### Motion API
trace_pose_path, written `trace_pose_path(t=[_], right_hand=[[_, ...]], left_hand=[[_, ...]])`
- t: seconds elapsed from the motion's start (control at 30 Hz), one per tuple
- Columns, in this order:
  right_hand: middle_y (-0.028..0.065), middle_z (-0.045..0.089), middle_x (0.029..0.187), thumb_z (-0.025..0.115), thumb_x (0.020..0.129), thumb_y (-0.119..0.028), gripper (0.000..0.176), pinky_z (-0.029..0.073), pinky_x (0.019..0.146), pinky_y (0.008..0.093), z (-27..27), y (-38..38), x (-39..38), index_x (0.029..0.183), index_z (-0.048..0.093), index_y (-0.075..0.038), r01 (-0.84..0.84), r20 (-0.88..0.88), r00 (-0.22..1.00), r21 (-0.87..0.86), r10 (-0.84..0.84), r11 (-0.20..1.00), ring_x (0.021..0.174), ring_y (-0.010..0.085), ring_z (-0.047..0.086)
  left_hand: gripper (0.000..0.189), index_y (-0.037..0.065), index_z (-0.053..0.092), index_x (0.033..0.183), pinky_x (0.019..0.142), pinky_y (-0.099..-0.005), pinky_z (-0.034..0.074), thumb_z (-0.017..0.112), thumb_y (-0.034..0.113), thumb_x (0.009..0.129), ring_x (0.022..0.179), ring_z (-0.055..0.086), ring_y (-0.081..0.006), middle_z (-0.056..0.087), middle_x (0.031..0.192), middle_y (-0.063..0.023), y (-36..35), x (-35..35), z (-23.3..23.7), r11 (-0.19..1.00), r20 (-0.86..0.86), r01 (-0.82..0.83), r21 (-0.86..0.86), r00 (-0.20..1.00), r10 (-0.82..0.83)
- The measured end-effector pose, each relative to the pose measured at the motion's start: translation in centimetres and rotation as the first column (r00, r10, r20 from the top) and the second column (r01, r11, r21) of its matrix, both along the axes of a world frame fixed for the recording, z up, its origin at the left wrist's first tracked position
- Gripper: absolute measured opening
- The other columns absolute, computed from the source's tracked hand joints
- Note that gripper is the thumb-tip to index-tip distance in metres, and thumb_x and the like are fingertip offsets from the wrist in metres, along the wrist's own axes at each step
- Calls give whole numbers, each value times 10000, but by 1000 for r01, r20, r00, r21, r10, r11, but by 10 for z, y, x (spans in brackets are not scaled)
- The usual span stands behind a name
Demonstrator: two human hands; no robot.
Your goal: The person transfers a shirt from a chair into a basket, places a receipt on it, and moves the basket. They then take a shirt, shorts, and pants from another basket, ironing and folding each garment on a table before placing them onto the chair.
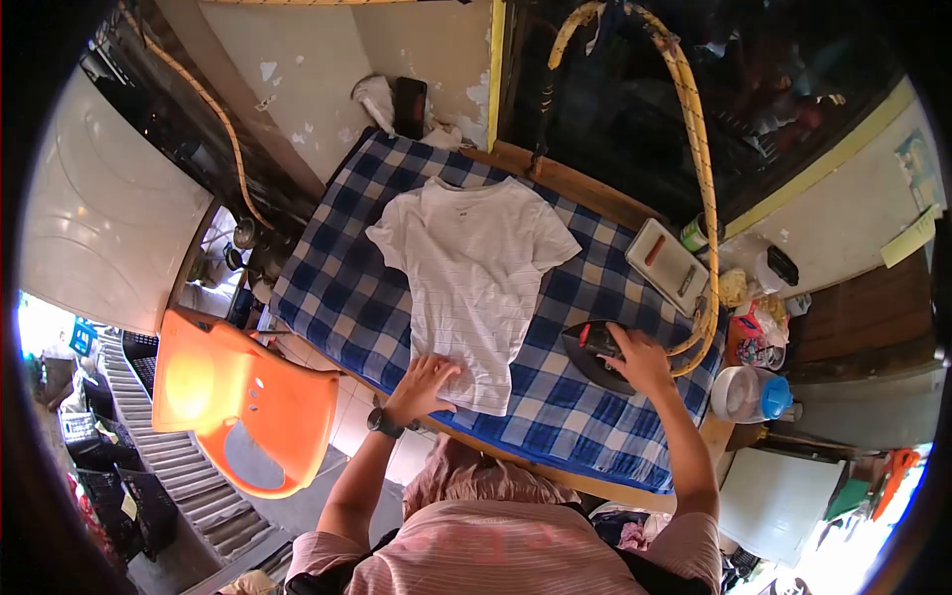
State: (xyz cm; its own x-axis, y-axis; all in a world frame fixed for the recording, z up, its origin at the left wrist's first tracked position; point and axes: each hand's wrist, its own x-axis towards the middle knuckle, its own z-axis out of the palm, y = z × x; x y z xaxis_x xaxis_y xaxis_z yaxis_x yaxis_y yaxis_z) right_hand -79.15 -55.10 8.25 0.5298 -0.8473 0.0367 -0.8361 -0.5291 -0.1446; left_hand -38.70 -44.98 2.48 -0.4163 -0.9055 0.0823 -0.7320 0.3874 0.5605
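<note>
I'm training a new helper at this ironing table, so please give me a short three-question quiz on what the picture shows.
1. True or false: the left hand lies flat on the hem of the white T-shirt.
2. What does the right hand grip?
3. Fill in: the T-shirt is spread on a blue-checked ____.
Key: 1 true; 2 the iron, beside the shirt; 3 cloth.

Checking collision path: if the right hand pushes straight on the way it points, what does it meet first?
The right hand grips the iron, nose aimed left. Ahead lies a strip of bare checked cloth, then the white T-shirt, its side edge first. Nothing else seems to be in that line.
</note>
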Motion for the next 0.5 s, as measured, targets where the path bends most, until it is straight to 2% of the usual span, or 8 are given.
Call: trace_pose_path(t=[0.1, 0.17, 0.27, 0.3, 0.33, 0.4, 0.43, 0.5], right_hand=[[137, 610, 956, 738, 759, -360, 602, 510, 772, 389, -5, 3, -3, 1255, 512, -102, 155, -16, 988, 53, -155, 986, 914, 300, 603], [124, 538, 1085, 731, 758, -364, 648, 428, 874, 405, 12, 12, 19, 1293, 484, -96, 310, -122, 935, -174, -333, 935, 1035, 311, 507], [114, 495, 1095, 749, 713, -385, 627, 367, 932, 438, 10, 58, 88, 1221, 536, -86, 90, 57, 995, -176, -81, 980, 1049, 314, 445], [124, 514, 1102, 744, 736, -386, 578, 377, 932, 437, 8, 81, 115, 1198, 553, -94, -52, 149, 987, -42, 57, 998, 1061, 307, 477], [143, 529, 1075, 738, 762, -340, 532, 394, 921, 434, -25, 102, 145, 1193, 552, -88, -123, 429, 894, -35, 126, 992, 1010, 336, 515], [90, 611, 1028, 723, 767, -252, 368, 447, 862, 445, -26, 124, 205, 1057, 601, -61, -249, 644, 762, 187, 73, 950, 1030, 289, 548], [90, 611, 1028, 723, 767, -252, 368, 447, 862, 445, -28, 126, 225, 1057, 601, -61, -230, 643, 762, 169, 69, 958, 1030, 289, 548], [130, 575, 972, 738, 753, -182, 447, 441, 831, 435, -31, 123, 263, 1114, 517, -38, 146, 609, 790, -75, -71, 986, 902, 333, 554]], left_hand=[[388, 108, 567, 1054, 851, -401, 421, 744, 252, 741, 1017, 542, -274, 574, 1030, -98, 8, 21, -16, 999, 59, -23, 26, 998, 21], [285, 109, 566, 1060, 827, -396, 427, 667, 228, 821, 968, 570, -274, 595, 1016, -72, 8, 32, -22, 999, 35, 39, 23, 999, -40], [193, 89, 574, 1050, 830, -396, 429, 585, 198, 891, 928, 588, -293, 624, 987, -98, 2, 39, -21, 996, -71, 49, 68, 996, -44], [182, 82, 577, 1043, 839, -403, 425, 578, 193, 899, 936, 589, -297, 631, 984, -111, -1, 42, -20, 993, -132, 51, 110, 991, -36], [185, 52, 571, 1038, 767, -411, 455, 557, 194, 920, 906, 606, -323, 637, 959, -146, -6, 42, -18, 997, -182, 55, 50, 982, -45], [175, 52, 565, 1038, 698, -412, 463, 542, 190, 933, 851, 617, -338, 639, 927, -153, -14, 40, -12, 998, -279, 51, 27, 959, -41], [167, 52, 558, 1038, 629, -412, 471, 527, 187, 945, 795, 627, -354, 641, 894, -159, -20, 42, -8, 999, -369, 30, 30, 929, -17], [211, 60, 559, 1003, 531, -419, 456, 578, 256, 928, 679, 626, -372, 638, 777, -160, -34, 51, 14, 998, -292, 68, 18, 955, -60]])
